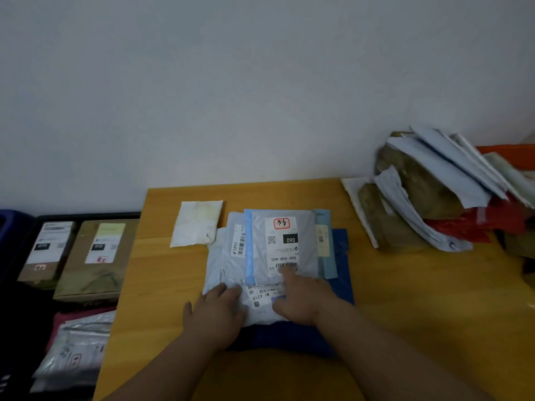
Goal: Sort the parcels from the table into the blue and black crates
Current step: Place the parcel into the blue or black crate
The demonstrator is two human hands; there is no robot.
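Both hands flat, fingers relaxed, on parcel stack mid-table; left hand (215, 309) presses white mailer (223, 273); right hand (301, 299) fingertips on grey labelled parcel (285, 244), long axis pointing away; black crate (86, 216) lies left, nearer left hand.

Both forearms reach in from the near edge of the table (405, 299), bare and angled toward each other. The left hand (215, 309) lies palm down, fingers straight and close together, thumb out to the side — flat on the grey mailer (228, 273) at the table's middle. The right hand (301, 299) rests just beside it — forefinger stretched forward, its other fingers loosely bent.
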